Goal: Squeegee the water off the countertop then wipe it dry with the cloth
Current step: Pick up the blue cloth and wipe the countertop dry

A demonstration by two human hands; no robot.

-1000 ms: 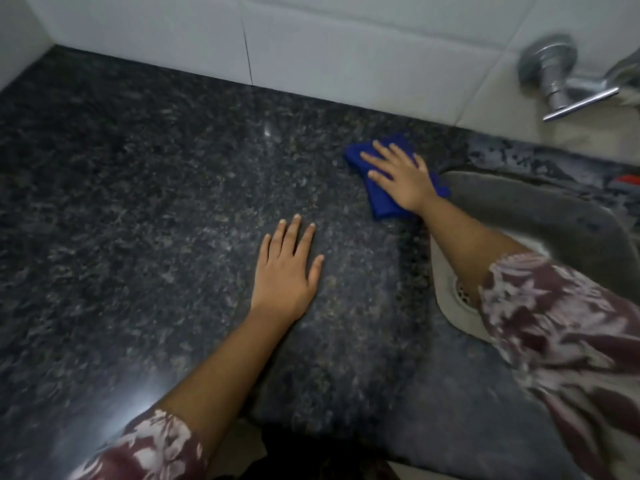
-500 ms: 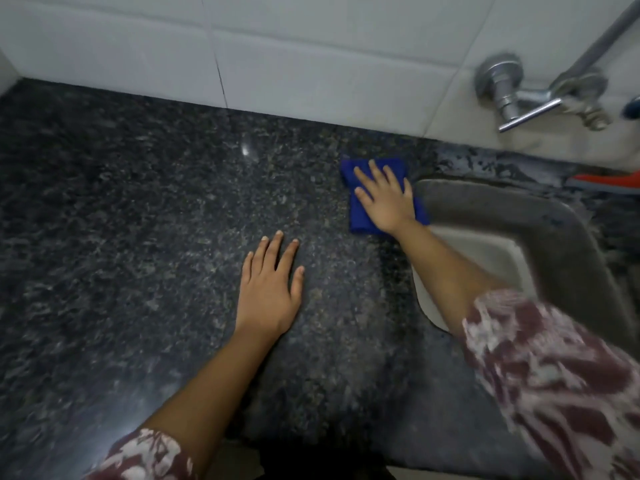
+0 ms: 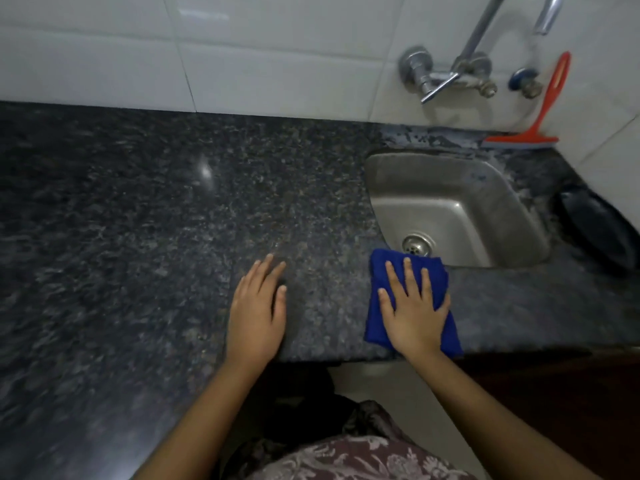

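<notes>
Right hand [image 3: 414,315] flat on cloth [image 3: 377,320]

A folded blue cloth [image 3: 408,299] lies flat at the front edge of the dark speckled counter [image 3: 173,220]. A red squeegee [image 3: 540,109] stands at the back right corner, blade down, handle leaning on the wall.

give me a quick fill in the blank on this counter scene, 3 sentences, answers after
1. The right hand presses flat on a folded cloth whose colour is ____.
2. The red squeegee leans against the ____ behind the sink.
3. The left hand lies flat and bare on the ____.

Missing words: blue; wall; countertop
</notes>
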